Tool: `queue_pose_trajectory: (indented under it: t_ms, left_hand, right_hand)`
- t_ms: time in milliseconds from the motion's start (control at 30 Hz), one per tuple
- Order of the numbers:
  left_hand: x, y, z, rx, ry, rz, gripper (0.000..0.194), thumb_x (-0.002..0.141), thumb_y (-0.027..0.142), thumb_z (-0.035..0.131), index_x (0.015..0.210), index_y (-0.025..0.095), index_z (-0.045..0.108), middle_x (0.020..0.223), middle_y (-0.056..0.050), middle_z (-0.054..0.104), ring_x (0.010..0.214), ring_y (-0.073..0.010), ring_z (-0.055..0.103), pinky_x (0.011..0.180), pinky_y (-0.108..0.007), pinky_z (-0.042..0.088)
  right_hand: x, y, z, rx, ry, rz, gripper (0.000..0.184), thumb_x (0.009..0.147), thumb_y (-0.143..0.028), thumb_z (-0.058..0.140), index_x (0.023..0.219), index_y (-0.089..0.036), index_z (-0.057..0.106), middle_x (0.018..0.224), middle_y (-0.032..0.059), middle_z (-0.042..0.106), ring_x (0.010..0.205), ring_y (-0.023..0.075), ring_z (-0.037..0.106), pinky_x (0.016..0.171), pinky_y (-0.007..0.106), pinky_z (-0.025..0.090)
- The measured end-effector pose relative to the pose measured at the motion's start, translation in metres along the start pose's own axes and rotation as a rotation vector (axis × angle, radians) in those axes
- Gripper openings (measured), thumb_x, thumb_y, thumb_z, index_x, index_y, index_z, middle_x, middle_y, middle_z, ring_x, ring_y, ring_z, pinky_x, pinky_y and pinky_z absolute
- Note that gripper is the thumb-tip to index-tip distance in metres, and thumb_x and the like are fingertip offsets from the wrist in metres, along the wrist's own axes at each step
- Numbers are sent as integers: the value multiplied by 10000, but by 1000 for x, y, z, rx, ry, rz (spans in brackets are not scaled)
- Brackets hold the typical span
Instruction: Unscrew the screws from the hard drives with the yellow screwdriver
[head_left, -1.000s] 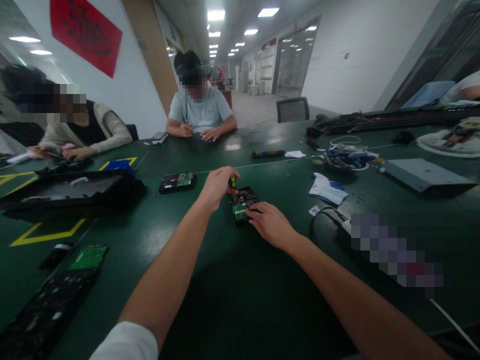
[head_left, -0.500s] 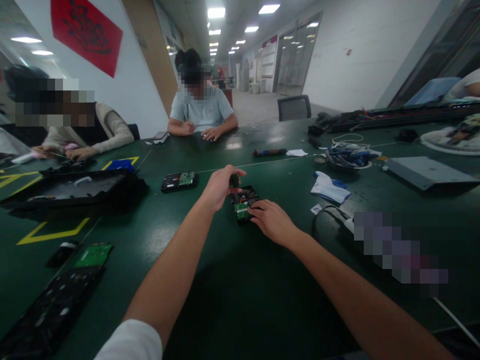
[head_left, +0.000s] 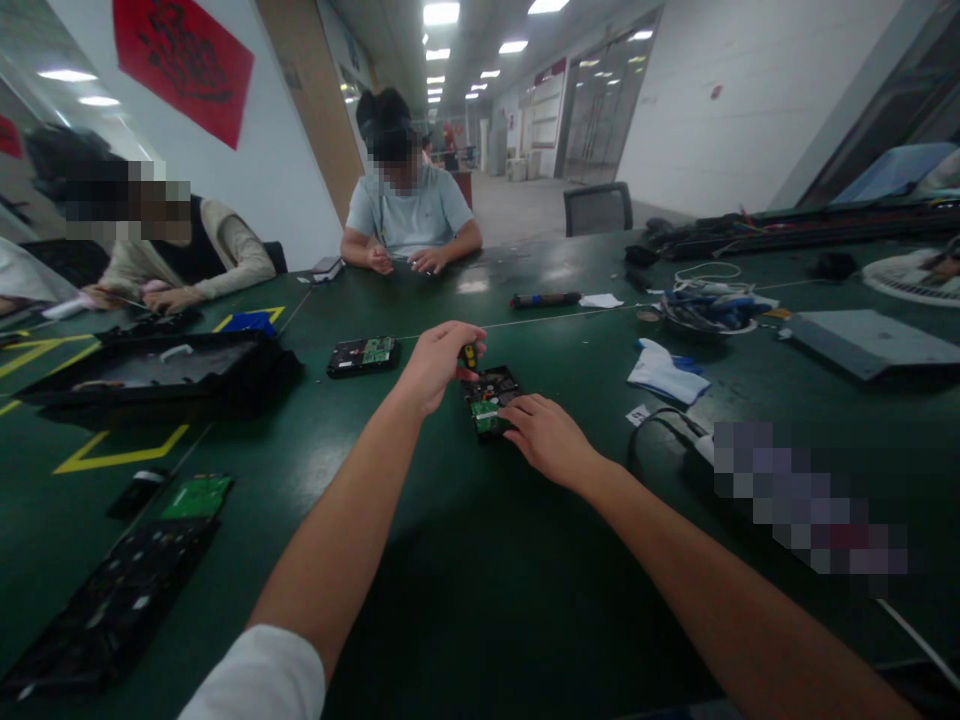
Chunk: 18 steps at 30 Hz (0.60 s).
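A black hard drive (head_left: 496, 388) with a green circuit board lies face up on the dark green table (head_left: 465, 560) in front of me. My left hand (head_left: 439, 362) is closed round a small screwdriver with a yellow and black handle (head_left: 469, 356), held upright over the drive's far left corner. My right hand (head_left: 546, 438) rests on the drive's near edge, fingers pressed flat on it and holding it down.
A second hard drive (head_left: 364, 355) lies further left. A black tray (head_left: 150, 368), a green board (head_left: 196, 496) and a dark panel (head_left: 105, 615) are at my left. A white glove (head_left: 664, 372), cables (head_left: 705, 305) and a grey box (head_left: 862, 342) are at the right. Two people sit across the table.
My hands have stayed on the drive. The left hand has turned a little round the screwdriver, whose yellow handle shows again between the fingers. The camera has shifted slightly.
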<state>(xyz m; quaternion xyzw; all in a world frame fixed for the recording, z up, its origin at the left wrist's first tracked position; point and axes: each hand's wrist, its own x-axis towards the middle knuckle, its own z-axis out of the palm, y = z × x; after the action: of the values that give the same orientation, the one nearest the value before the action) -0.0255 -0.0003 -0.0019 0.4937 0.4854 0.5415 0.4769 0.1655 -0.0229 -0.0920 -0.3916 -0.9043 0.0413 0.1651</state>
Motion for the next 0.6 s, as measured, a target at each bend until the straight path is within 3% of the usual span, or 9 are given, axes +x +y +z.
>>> queue_pose_trajectory:
  t_ms: [100, 233, 300, 433, 500, 600]
  left_hand:
    - [3, -5, 5, -182, 34, -97, 160, 754, 320, 646, 782, 163, 665, 826, -74, 673, 755, -177, 625, 528, -242, 515]
    - [5, -11, 12, -66, 239, 37, 192, 783, 320, 606, 757, 161, 710, 903, -73, 644, 774, -170, 599, 501, -228, 499]
    - [4, -10, 14, -7, 210, 63, 202, 785, 327, 632, 810, 160, 743, 904, -71, 645, 773, -172, 602, 484, -221, 485]
    - [5, -11, 13, -114, 54, -45, 210, 781, 338, 658, 866, 149, 688, 798, -70, 676, 720, -172, 641, 468, -215, 472]
    - [8, -14, 10, -159, 77, -58, 194, 786, 350, 641, 854, 168, 637, 802, -78, 702, 715, -178, 660, 439, -205, 440]
    - [11, -18, 4, -85, 189, 29, 152, 781, 340, 608, 792, 189, 628, 796, -54, 672, 721, -168, 638, 454, -203, 455]
  right_hand:
    - [-1, 1, 1, 5, -1, -9, 253, 995, -175, 639, 1228, -157, 735, 1284, 151, 691, 1163, 300, 613, 984, 463, 505]
    - [-2, 2, 1, 26, 12, -16, 270, 1001, -170, 624, 1247, -168, 738, 1305, 149, 683, 1195, 301, 607, 999, 470, 508]
    - [-3, 2, 0, 31, 10, -18, 286, 1002, -163, 619, 1264, -171, 734, 1317, 148, 680, 1210, 301, 603, 1011, 472, 507]
    - [-2, 0, 0, 24, 3, -14, 276, 1006, -185, 629, 1260, -151, 733, 1297, 155, 688, 1202, 304, 610, 1024, 478, 503]
    - [-2, -2, 0, 26, 10, -6, 275, 1012, -202, 627, 1258, -133, 728, 1294, 161, 689, 1199, 308, 613, 1025, 483, 505]
    - [-4, -2, 2, 40, 22, 5, 282, 1012, -201, 622, 1265, -125, 719, 1303, 165, 686, 1203, 311, 610, 1027, 490, 509]
